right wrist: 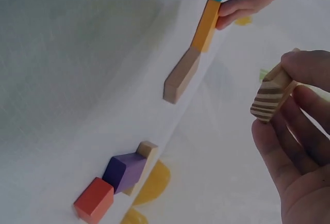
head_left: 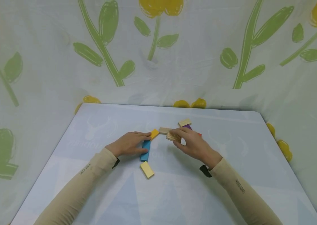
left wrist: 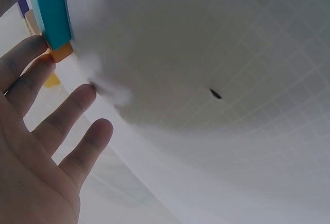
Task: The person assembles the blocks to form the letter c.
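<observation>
My right hand (head_left: 195, 145) pinches a wooden block (right wrist: 270, 97) with striped end grain between thumb and fingers, lifted off the table. My left hand (head_left: 130, 144) lies with fingers extended, fingertips touching the orange block (head_left: 155, 133) and the thumb by the blue block (head_left: 145, 155). Blue and orange blocks run end to end in a bent line, followed by a light brown block (right wrist: 182, 77). In the right wrist view, a gap separates that brown block from a purple block (right wrist: 125, 171) and a red block (right wrist: 96, 200).
A pale yellow block (head_left: 147, 170) lies just in front of the blue one. Against the purple block sits another plain wooden block (head_left: 185, 122), towards the table's back edge. The white table (head_left: 231, 193) stands before a flower-printed cloth (head_left: 180, 75).
</observation>
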`<action>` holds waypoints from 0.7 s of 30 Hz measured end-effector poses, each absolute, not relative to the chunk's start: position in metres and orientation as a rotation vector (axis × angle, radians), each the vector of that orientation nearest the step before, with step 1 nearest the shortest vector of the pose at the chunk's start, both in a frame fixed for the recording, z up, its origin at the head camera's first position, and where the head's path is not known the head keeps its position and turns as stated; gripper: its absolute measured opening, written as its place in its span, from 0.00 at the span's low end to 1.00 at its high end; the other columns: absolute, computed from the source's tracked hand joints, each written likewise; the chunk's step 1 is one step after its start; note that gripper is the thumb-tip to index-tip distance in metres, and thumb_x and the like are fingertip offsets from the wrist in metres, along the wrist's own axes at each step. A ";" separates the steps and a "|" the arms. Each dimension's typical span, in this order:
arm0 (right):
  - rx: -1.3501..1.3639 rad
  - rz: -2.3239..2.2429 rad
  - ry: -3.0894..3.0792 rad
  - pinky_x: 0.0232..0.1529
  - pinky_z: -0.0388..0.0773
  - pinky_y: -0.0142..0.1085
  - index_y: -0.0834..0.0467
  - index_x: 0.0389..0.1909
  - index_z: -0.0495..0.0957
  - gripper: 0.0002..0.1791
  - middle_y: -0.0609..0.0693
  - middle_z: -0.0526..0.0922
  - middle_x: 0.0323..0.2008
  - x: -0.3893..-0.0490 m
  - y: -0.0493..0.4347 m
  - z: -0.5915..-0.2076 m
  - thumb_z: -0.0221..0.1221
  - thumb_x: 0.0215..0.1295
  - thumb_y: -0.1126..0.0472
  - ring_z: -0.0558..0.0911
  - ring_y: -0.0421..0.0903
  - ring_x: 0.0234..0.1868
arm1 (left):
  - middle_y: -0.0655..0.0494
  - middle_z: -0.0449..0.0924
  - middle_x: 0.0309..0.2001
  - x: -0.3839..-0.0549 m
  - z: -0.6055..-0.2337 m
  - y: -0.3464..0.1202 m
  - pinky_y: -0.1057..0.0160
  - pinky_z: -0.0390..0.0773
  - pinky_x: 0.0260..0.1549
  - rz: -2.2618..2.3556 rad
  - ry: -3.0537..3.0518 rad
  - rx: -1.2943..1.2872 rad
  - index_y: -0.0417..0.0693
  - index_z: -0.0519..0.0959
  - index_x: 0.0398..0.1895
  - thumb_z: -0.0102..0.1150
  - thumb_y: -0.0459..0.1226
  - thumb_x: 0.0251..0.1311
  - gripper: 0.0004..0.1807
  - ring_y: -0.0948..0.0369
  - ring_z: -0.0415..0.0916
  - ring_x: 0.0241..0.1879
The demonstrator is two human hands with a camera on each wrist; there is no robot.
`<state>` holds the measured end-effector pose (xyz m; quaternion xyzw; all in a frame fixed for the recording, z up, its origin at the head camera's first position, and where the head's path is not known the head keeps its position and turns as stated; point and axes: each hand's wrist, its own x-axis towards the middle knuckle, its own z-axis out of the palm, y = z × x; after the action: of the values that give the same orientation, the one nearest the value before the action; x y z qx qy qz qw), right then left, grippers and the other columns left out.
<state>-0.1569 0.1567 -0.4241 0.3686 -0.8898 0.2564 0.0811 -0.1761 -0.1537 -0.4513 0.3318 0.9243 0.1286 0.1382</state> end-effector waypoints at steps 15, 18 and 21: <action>1.236 0.909 -2.625 0.45 0.84 0.39 0.54 0.62 0.79 0.25 0.45 0.81 0.52 -0.128 0.158 -0.433 0.70 0.64 0.61 0.77 0.37 0.45 | 0.56 0.60 0.77 -0.175 -0.451 -0.153 0.46 0.63 0.70 0.357 2.687 0.962 0.48 0.71 0.72 0.60 0.53 0.69 0.33 0.51 0.61 0.73; 1.257 0.911 -2.645 0.46 0.84 0.39 0.54 0.62 0.79 0.25 0.45 0.81 0.52 -0.123 0.156 -0.437 0.70 0.63 0.62 0.77 0.37 0.46 | 0.56 0.60 0.77 -0.176 -0.452 -0.153 0.47 0.63 0.70 0.347 2.689 0.957 0.48 0.71 0.73 0.60 0.53 0.69 0.33 0.51 0.61 0.74; 1.292 0.898 -2.653 0.48 0.83 0.36 0.54 0.61 0.80 0.25 0.46 0.81 0.53 -0.120 0.154 -0.439 0.70 0.63 0.62 0.78 0.37 0.48 | 0.57 0.60 0.77 -0.177 -0.454 -0.153 0.47 0.63 0.70 0.345 2.687 0.948 0.49 0.71 0.73 0.60 0.54 0.69 0.34 0.51 0.61 0.74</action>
<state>-0.1196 0.1536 -0.4387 0.4188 -0.8598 0.2909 0.0286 -0.1766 -0.1530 -0.4536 0.3272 0.9276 0.1190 0.1355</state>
